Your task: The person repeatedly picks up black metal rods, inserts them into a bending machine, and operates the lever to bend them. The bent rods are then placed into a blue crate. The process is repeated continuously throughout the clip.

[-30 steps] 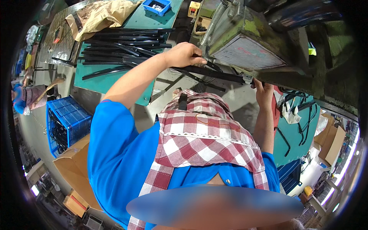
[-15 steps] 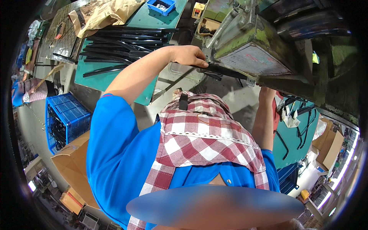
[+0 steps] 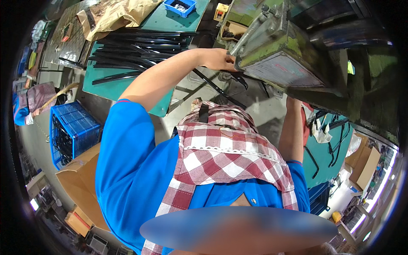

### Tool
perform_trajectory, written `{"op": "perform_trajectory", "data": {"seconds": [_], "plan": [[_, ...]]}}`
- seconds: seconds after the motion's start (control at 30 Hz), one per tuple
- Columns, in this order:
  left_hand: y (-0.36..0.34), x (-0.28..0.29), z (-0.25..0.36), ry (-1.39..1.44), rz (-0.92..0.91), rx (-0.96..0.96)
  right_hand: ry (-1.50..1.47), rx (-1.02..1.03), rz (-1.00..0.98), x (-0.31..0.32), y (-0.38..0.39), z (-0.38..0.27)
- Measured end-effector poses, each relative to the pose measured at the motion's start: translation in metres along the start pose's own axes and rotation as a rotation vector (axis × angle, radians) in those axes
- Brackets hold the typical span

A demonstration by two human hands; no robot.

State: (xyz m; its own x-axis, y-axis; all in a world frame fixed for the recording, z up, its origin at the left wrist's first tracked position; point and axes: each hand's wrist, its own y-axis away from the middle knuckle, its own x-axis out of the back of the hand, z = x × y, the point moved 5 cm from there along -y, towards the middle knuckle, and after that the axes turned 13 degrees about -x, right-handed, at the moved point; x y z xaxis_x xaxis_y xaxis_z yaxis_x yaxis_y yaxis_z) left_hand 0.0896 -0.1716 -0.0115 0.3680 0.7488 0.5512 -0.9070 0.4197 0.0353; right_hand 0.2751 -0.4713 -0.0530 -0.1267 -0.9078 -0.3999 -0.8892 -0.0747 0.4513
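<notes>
My left hand (image 3: 217, 59) is at the corner of a green, worn machine (image 3: 272, 51), palm down with its fingers curled together. Its fingertips sit against the machine's edge, and what they grip is hidden. Just below them is the end of a glossy black part (image 3: 241, 80). A long black strip (image 3: 219, 90) slants from under my left wrist down toward my apron. My right forearm (image 3: 292, 123) reaches up on the other side, its hand mostly hidden behind the machine, so the fingers do not show.
Many black strips (image 3: 127, 53) lie on a green table (image 3: 100, 83) at left, beside brown paper (image 3: 123, 17) and a blue tray (image 3: 180, 7). A blue crate (image 3: 76, 131) and cardboard box (image 3: 80, 182) stand lower left. Bent black rods (image 3: 312, 163) rest on the right table.
My left hand has shifted slightly right, toward the machine. A long black strip now shows slanting below it, where earlier a dark strip ran rightward from my fingers along the machine's underside.
</notes>
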Motion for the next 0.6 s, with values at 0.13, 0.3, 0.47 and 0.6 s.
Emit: {"op": "perform_trajectory", "data": {"seconds": [0.13, 0.3, 0.47, 0.6], "plan": [[-0.006, -0.006, -0.008, -0.074, 0.05, -0.043, 0.041, -0.008, 0.018, 0.001, -0.008, 0.001], [-0.008, -0.009, -0.005, -0.137, 0.109, -0.025, 0.094, -0.02, 0.033, 0.003, -0.016, 0.002], [-0.001, 0.004, 0.025, -0.134, -0.007, 0.125, 0.135, -0.033, 0.053, 0.004, -0.021, 0.007], [0.001, 0.001, 0.006, -0.138, 0.015, 0.11, 0.175, -0.033, 0.062, 0.002, -0.021, 0.012]]}}
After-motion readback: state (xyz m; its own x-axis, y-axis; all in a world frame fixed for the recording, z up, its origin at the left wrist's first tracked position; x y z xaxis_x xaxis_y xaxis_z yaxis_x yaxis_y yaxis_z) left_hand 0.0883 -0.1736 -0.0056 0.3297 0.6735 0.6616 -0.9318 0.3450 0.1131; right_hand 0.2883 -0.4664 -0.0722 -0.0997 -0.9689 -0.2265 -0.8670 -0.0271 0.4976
